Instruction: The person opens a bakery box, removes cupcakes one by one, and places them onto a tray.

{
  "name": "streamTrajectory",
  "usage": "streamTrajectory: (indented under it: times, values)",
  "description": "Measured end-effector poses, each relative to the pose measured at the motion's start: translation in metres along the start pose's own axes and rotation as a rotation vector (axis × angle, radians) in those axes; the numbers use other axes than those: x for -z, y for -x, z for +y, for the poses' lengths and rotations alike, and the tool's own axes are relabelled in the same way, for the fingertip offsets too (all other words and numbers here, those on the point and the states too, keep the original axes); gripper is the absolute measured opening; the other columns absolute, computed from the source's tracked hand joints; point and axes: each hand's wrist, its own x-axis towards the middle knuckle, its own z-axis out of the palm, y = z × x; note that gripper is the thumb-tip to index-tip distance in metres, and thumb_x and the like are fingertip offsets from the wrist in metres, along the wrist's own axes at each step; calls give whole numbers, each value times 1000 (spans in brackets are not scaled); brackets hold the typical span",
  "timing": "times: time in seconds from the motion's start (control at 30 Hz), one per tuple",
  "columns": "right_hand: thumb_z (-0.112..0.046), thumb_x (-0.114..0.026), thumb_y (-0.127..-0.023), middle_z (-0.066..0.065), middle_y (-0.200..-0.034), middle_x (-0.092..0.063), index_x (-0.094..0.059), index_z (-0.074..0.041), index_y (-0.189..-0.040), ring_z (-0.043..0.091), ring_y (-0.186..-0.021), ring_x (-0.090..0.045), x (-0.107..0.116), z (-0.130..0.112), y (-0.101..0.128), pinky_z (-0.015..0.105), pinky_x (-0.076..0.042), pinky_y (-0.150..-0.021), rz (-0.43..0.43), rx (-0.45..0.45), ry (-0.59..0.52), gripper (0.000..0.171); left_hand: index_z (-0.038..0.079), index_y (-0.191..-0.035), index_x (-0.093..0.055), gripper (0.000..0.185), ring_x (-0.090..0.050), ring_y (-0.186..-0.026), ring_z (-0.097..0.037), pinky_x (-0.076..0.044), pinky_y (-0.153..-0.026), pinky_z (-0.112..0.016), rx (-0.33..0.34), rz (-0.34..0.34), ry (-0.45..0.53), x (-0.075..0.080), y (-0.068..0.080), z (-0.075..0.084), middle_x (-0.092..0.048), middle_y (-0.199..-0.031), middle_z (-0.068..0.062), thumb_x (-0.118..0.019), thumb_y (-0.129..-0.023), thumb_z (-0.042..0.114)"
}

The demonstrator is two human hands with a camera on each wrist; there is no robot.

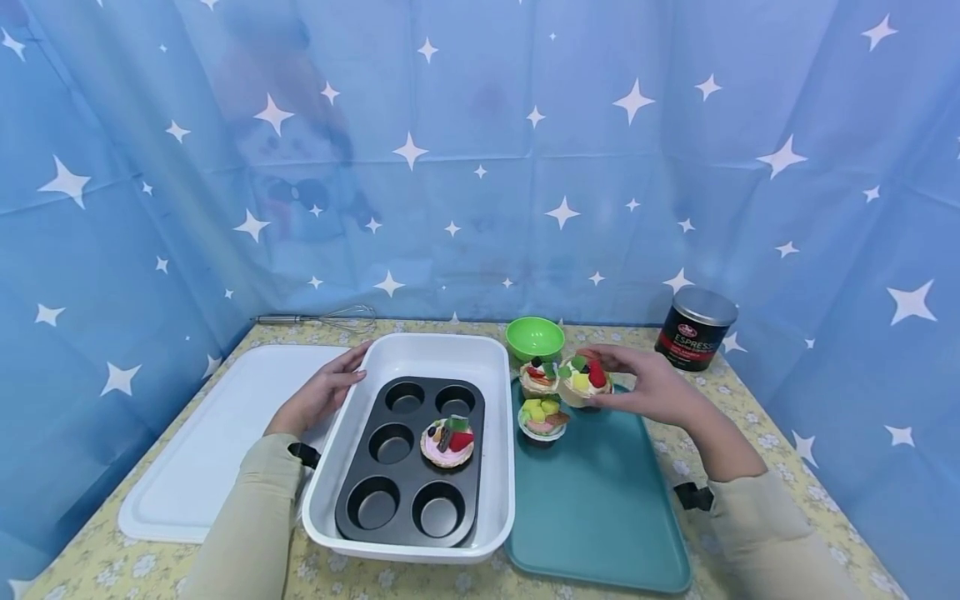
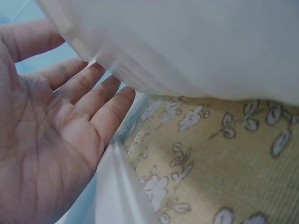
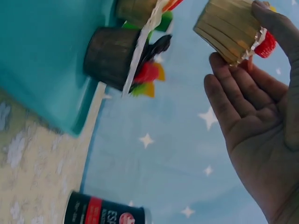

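Note:
My right hand (image 1: 648,385) pinches a toy cupcake (image 1: 576,385) with cream and red, yellow and green toppings between thumb and fingers. In the right wrist view its tan cup (image 3: 228,30) hangs above the tray's level. Two more cupcakes, one with berries (image 1: 538,379) and one with yellow chunks (image 1: 543,421), stand at the teal tray's (image 1: 600,517) far left corner. My left hand (image 1: 318,393) touches the left side of a white bin (image 1: 501,467), fingers nearly straight. Inside the bin lies a dark muffin pan (image 1: 405,467) with a pink-topped cupcake (image 1: 447,443) in a right-hand cup.
A green bowl (image 1: 535,339) stands behind the tray, an espresso tin (image 1: 696,327) at the back right. A whisk (image 1: 330,319) lies along the back edge. A white board or lid (image 1: 202,450) lies left of the bin. Blue starry curtains enclose the flowered table.

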Motion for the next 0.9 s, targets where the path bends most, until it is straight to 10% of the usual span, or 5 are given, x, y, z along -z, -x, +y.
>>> streamTrajectory:
  times: [0.9]
  values:
    - [-43, -84, -80, 4, -118, -67, -59, -12, -138, 29, -110, -65, 6, 25, 8, 56, -53, -93, -307, -145, -34, 71, 13, -164, -7, 71, -15, -152, -31, -47, -102, -23, -15, -23, 42, 1, -1, 0, -8, -169, -8, -48, -105, 8]
